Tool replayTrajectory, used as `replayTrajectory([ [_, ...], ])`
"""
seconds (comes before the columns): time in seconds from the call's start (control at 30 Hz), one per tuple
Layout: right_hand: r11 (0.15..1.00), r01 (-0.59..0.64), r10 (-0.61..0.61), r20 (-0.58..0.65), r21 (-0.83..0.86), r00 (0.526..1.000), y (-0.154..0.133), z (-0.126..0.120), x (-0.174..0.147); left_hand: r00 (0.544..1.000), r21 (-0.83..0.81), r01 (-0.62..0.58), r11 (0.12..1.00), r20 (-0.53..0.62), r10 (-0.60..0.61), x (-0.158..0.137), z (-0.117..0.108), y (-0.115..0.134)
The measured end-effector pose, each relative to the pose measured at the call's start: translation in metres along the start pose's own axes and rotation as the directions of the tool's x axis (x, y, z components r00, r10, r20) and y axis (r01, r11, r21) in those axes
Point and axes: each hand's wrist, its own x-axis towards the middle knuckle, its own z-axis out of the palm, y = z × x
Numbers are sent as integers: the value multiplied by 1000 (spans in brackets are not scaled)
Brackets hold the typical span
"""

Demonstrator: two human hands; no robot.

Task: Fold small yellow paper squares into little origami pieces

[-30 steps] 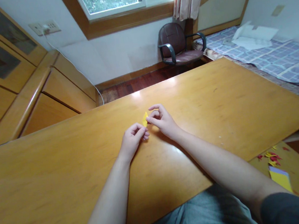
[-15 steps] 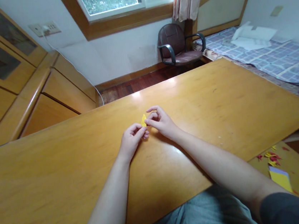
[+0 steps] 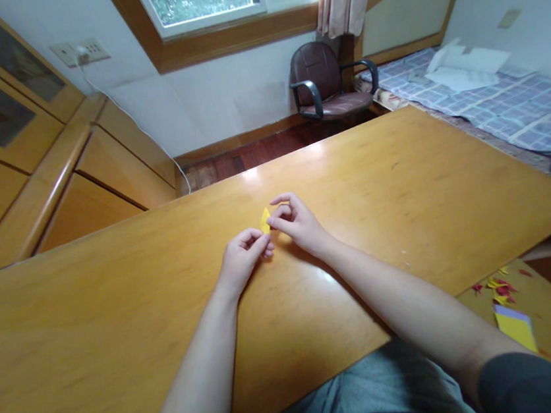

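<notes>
Between my two hands, just above the wooden table [image 3: 117, 304], is a small folded piece of yellow paper [image 3: 265, 219] with a pointed top. My left hand [image 3: 245, 253] pinches its lower end between thumb and fingers. From the other side, my right hand [image 3: 296, 221] grips its right edge with the thumb and a bent finger, while the forefinger arches above. The fingertips cover part of the paper's lower half.
On a lower surface at the right lie several small red and yellow folded paper pieces [image 3: 501, 288] and a stack of yellow paper sheets [image 3: 515, 328]. A brown armchair [image 3: 318, 79] stands past the table's far edge, beside a bed [image 3: 518, 109]. Wooden cabinets [image 3: 116, 165] line the left.
Both hands stay in nearly the same place on the yellow paper. Its tip seems to have shifted very slightly; the view has moved a little.
</notes>
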Motion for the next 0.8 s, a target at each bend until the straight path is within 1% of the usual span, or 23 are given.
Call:
replayTrajectory([
  [0.4, 1000, -2, 2, 26, 18, 1000, -1, -2, 1, 1000, -18, -10, 1000, 19, 10, -1, -1, 0],
  [0.8, 998, 39, -40, 21, 44, 999, 3, -2, 1, 999, -19, -16, 1000, 38, 16, 2, -5, -7],
])
